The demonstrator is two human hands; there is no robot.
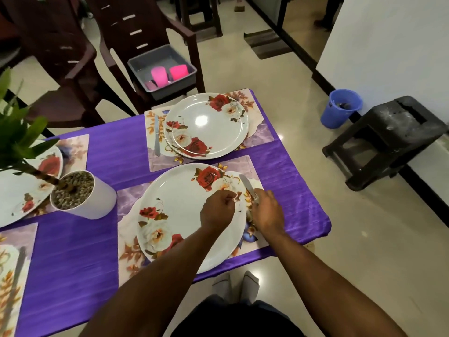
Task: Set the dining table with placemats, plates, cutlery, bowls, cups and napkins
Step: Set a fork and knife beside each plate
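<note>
Two hands are at work over the near place setting. The right hand (267, 210) is curled round the handle of a table knife (246, 186), and this grip is the one the coming move turns on: the blade runs up and slightly left from the fingers, its long axis roughly parallel to the right edge of the near placemat (245, 164), its tip lying over the rim of the near plate (184, 210). The left hand (217, 210) is held just beside it over the plate's right side, fingers bent; whether anything is pinched there cannot be told. A strip of bare mat is seen to the right of the plate, judged the natural bed for the knife, with the tabletop (109, 147) edge close beyond, so little room is left rightward. On the far placemat (260, 135) a far plate (206, 125) is set with another knife (157, 137) on its left. Pink cups (168, 74) are left in a grey tub (162, 69) on a chair (136, 27).
</note>
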